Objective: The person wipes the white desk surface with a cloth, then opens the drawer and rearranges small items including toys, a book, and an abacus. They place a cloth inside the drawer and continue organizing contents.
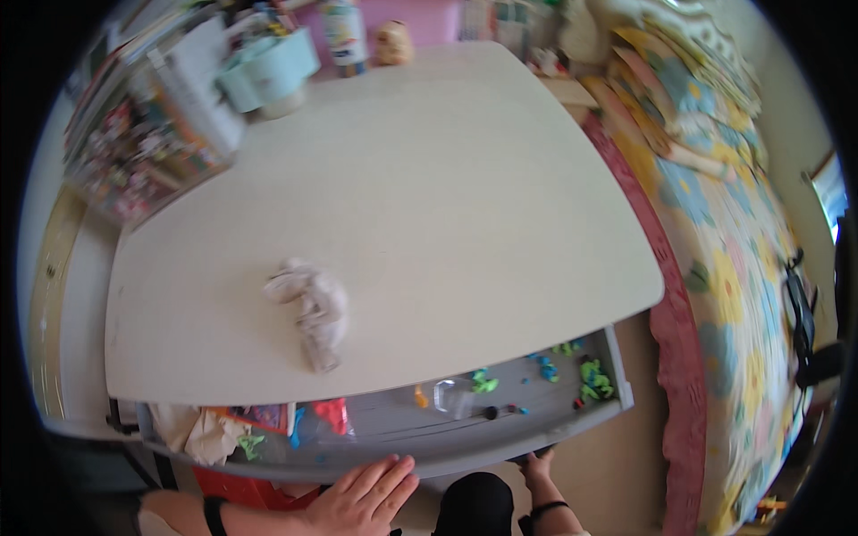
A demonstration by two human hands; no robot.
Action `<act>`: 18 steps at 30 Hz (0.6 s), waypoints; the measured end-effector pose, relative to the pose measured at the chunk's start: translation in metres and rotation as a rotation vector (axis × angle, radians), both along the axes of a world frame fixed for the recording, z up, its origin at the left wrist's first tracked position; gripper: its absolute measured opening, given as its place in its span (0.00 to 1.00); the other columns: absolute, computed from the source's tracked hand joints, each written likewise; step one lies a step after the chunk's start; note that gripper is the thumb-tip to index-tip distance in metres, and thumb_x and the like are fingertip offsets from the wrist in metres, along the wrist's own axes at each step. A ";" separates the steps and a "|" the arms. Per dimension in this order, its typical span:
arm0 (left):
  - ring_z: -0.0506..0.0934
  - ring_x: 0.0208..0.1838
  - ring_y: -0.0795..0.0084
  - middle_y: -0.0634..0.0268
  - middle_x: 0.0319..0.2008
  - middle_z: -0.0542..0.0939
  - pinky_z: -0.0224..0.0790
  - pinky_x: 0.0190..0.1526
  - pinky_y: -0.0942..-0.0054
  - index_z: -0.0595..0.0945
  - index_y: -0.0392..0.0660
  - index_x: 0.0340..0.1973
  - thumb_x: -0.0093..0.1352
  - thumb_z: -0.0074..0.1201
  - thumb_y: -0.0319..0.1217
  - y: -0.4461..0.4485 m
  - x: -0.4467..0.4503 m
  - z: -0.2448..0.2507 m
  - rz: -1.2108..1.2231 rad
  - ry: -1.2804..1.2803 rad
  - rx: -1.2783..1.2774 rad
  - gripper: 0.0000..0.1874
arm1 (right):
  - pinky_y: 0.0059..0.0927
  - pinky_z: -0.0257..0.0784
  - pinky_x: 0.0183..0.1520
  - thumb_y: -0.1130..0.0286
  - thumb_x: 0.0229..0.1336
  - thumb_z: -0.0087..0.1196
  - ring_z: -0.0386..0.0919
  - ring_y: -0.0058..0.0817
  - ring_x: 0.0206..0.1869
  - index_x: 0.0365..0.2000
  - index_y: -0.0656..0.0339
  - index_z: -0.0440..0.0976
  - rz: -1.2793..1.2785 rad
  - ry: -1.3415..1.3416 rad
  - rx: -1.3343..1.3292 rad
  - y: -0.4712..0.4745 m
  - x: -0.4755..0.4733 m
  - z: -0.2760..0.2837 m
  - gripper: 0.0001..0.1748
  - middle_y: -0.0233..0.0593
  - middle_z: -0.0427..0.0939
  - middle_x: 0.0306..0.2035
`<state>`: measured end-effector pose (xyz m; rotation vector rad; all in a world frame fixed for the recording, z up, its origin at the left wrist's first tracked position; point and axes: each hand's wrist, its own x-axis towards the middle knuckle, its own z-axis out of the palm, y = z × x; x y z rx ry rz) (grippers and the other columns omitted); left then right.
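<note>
A grey drawer [402, 429] is pulled out from beneath the white desk [436, 201]. My left hand [369, 492] lies flat against the drawer's front edge, fingers extended and holding nothing. My right hand [537, 463] is at the drawer front farther right, beside a dark object [533, 455]; its fingers are mostly hidden. Inside the drawer are green and blue clay-like pieces [595, 380], a clear plastic piece [452, 396], a small orange piece [421, 396], a red item in clear plastic [332, 414] and crumpled beige paper [213, 437]. On the desktop lies a crumpled whitish cloth [315, 311].
Books in a holder [154, 147], a light-blue pen organizer [268, 70], a bottle [345, 37] and a small figurine [394, 43] line the desk's back. A bed with flowered bedding [724, 268] stands to the right. Below the drawer is a red object [234, 488].
</note>
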<state>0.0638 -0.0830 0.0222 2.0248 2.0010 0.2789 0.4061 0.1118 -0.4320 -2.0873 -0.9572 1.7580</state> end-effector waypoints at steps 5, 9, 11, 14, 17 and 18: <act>0.67 0.68 0.48 0.48 0.69 0.66 0.63 0.63 0.53 0.70 0.34 0.64 0.66 0.51 0.29 0.001 0.000 -0.015 0.014 0.019 0.021 0.29 | 0.35 0.74 0.27 0.66 0.65 0.56 0.81 0.38 0.39 0.63 0.45 0.48 0.002 0.216 -0.068 -0.036 -0.046 0.000 0.34 0.44 0.75 0.48; 0.69 0.63 0.47 0.49 0.64 0.68 0.64 0.60 0.46 0.69 0.39 0.63 0.57 0.63 0.31 -0.003 0.006 -0.025 0.098 -0.079 0.036 0.37 | 0.43 0.80 0.32 0.76 0.63 0.51 0.80 0.44 0.41 0.64 0.50 0.50 -0.024 0.048 -0.041 -0.065 -0.048 0.015 0.34 0.47 0.76 0.49; 0.69 0.62 0.43 0.46 0.65 0.66 0.62 0.60 0.45 0.66 0.38 0.63 0.56 0.64 0.33 -0.004 0.011 -0.027 0.105 -0.023 0.045 0.40 | 0.44 0.81 0.31 0.80 0.62 0.50 0.81 0.45 0.39 0.65 0.50 0.50 0.084 -0.195 -0.089 -0.079 -0.035 0.029 0.35 0.49 0.76 0.48; 0.67 0.62 0.46 0.47 0.65 0.65 0.57 0.61 0.47 0.64 0.39 0.64 0.59 0.61 0.36 0.001 0.020 -0.028 0.180 -0.030 0.083 0.39 | 0.38 0.80 0.27 0.78 0.64 0.49 0.81 0.40 0.35 0.65 0.50 0.52 0.132 -0.117 -0.033 -0.087 -0.013 0.045 0.32 0.50 0.76 0.48; 0.67 0.62 0.46 0.47 0.64 0.65 0.56 0.61 0.47 0.66 0.39 0.62 0.56 0.63 0.34 0.008 0.028 -0.025 0.241 -0.033 0.115 0.39 | 0.36 0.81 0.29 0.76 0.65 0.51 0.81 0.35 0.33 0.67 0.52 0.49 0.103 -0.017 -0.156 -0.084 0.011 0.042 0.35 0.51 0.75 0.47; 0.67 0.61 0.47 0.49 0.62 0.66 0.55 0.62 0.47 0.66 0.40 0.61 0.55 0.64 0.33 0.010 0.031 -0.024 0.267 -0.023 0.112 0.39 | 0.37 0.83 0.30 0.77 0.65 0.52 0.82 0.36 0.33 0.68 0.52 0.48 0.102 -0.006 -0.221 -0.083 0.017 0.037 0.36 0.52 0.75 0.48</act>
